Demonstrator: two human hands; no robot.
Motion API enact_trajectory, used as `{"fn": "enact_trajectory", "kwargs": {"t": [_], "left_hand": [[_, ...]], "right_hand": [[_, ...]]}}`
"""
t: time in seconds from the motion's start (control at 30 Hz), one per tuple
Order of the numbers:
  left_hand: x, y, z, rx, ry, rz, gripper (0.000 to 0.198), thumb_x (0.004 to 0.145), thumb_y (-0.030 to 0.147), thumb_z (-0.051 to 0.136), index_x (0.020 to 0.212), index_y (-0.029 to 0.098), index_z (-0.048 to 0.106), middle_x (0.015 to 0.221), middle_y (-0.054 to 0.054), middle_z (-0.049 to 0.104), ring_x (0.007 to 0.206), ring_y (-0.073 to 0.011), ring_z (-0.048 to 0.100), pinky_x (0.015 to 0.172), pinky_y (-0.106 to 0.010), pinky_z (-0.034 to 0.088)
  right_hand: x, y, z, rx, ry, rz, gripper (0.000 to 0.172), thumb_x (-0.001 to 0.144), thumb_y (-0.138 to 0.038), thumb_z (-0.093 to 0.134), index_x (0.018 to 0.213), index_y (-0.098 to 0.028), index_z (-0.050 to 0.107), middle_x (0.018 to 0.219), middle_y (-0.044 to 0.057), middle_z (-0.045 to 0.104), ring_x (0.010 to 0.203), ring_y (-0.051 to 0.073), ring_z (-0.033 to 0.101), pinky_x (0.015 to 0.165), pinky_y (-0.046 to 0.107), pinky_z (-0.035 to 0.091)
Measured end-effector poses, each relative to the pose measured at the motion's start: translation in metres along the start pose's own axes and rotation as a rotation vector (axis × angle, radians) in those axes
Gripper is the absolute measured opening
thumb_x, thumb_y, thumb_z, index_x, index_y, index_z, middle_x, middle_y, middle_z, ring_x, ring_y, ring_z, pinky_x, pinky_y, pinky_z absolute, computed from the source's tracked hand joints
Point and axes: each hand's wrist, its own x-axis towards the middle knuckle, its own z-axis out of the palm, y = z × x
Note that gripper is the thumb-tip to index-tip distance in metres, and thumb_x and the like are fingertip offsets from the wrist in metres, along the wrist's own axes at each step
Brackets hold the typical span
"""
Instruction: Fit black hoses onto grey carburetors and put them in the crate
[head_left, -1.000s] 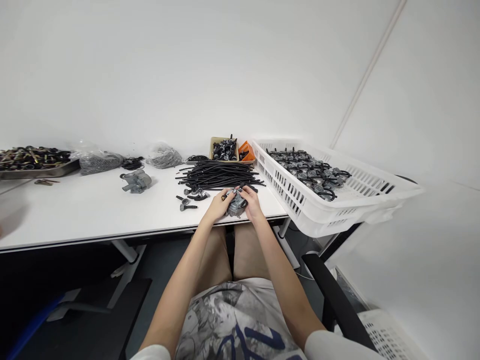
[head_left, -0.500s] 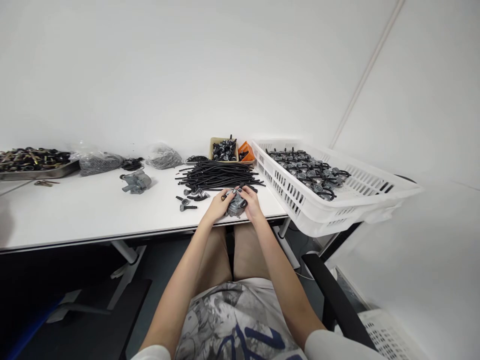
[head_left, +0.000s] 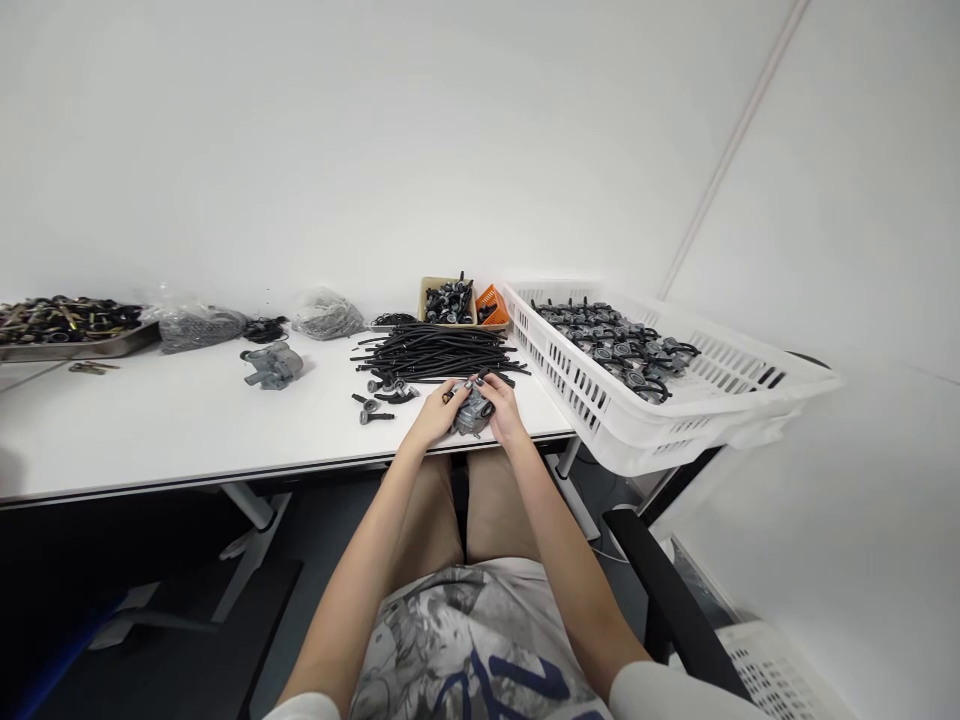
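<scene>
My left hand (head_left: 433,412) and my right hand (head_left: 503,408) together grip a small grey metal part (head_left: 472,410) at the front edge of the white table (head_left: 180,430). Fingers of both hands curl round it. Just behind lies a heap of black hoses (head_left: 439,350). A few small grey fittings with black hose ends (head_left: 381,392) lie to the left of my left hand.
A white slotted basket (head_left: 600,400) full of grey parts stands on the right. A tan box (head_left: 448,298) and an orange bin (head_left: 491,302) sit at the back. Another grey part (head_left: 271,363), plastic bags (head_left: 326,313) and a metal tray (head_left: 67,325) are on the left. A black chair arm (head_left: 667,590) is at lower right.
Almost nothing differs; both hands stay on the grey part at the same spot, and the view has shifted very slightly.
</scene>
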Motion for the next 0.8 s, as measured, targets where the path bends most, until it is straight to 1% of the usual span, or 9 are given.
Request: {"fn": "enact_trajectory", "kwargs": {"t": [0.33,0.63,0.8], "left_hand": [[-0.0004,0.0022,-0.0001,-0.001,0.012,-0.004,0.046,0.086,0.057,0.053,0.107,0.019,0.067,0.105,-0.008,0.071,0.104,-0.0237,0.062,0.096,-0.035,0.046],[0.0005,-0.0002,-0.0005,0.024,0.011,0.012,0.045,0.088,0.055,0.051,0.108,0.018,0.066,0.109,-0.009,0.07,0.103,-0.0231,0.062,0.098,-0.035,0.044],[0.0006,-0.0006,-0.0012,0.042,0.008,0.015,0.045,0.088,0.055,0.051,0.108,0.018,0.067,0.105,-0.008,0.071,0.104,-0.0232,0.062,0.097,-0.034,0.044]], "right_hand": [[0.0004,0.0004,0.0005,-0.01,-0.004,-0.005,0.024,0.063,-0.036,0.079,0.079,-0.022,0.068,0.084,0.0,0.071,0.08,0.017,0.063,0.078,0.029,0.048],[-0.0004,-0.0008,0.0011,-0.005,-0.001,-0.003,0.024,0.062,-0.036,0.08,0.078,-0.022,0.068,0.082,-0.001,0.07,0.077,0.016,0.062,0.077,0.028,0.048],[-0.001,-0.0018,0.0018,-0.008,0.0,0.0,0.024,0.062,-0.035,0.08,0.078,-0.022,0.068,0.082,-0.001,0.071,0.079,0.017,0.063,0.077,0.029,0.048]]}}
